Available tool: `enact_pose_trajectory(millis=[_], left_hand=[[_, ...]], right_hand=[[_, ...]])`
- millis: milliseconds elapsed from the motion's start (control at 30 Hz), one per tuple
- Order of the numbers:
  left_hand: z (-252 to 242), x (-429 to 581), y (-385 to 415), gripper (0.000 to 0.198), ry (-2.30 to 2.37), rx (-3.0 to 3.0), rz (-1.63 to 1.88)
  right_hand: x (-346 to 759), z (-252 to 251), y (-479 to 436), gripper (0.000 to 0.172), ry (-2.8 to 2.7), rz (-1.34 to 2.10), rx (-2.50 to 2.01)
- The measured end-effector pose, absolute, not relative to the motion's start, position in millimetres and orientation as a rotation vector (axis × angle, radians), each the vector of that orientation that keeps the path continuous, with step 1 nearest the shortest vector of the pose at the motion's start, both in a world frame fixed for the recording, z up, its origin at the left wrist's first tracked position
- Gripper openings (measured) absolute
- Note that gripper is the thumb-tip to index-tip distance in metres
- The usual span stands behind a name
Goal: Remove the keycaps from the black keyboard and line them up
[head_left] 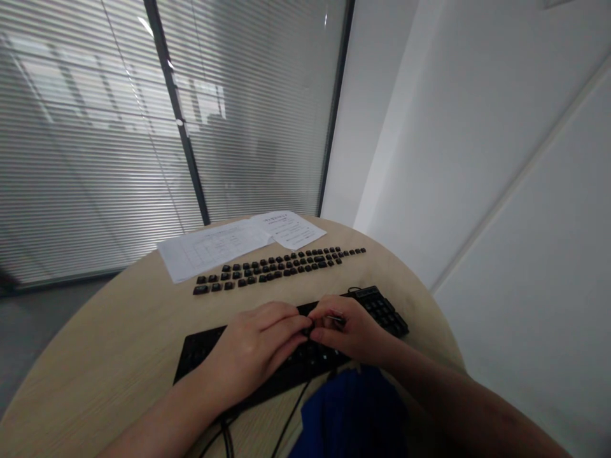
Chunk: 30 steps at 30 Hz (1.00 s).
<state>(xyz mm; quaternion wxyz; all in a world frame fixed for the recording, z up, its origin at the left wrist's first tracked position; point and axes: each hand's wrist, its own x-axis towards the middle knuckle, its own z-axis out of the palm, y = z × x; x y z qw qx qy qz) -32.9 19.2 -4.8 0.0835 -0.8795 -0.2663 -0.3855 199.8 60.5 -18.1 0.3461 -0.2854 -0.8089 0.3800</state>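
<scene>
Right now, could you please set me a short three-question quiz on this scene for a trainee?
1. True or false: the loose keycaps lie in rows between the keyboard and the paper sheets.
2. Where do the left hand and right hand meet? A) over the keyboard B) on the sheets C) on the keycaps
3. How many paper sheets are there?
Key: 1 true; 2 A; 3 two.
</scene>
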Motion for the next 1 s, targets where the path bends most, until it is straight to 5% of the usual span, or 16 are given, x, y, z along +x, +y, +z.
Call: enact_pose_trajectory(millis=[233, 467, 667, 1000], left_hand=[[-4.8, -33.5, 18.9, 0.024, -0.804, -2.662, -1.114], [0.9, -53.5, 31.5, 0.023, -1.007, -2.627, -1.09], [0.1, -61.2, 40.7, 0.026, -1.092, -2.734, -0.945], [-4.2, -60.1, 48.8, 0.027, -1.143, -2.859, -0.839]], right_hand=[[215.0, -11.7, 70.9, 0.025, -2.119, 1.132, -0.803], [283.6, 9.2, 195.6, 0.03, -2.098, 0.492, -1.385], [308.2, -31.3, 261.6, 0.018, -2.119, 0.416, -1.548], [314.9, -71.6, 284.7, 0.024, -2.191, 0.381, -1.607]])
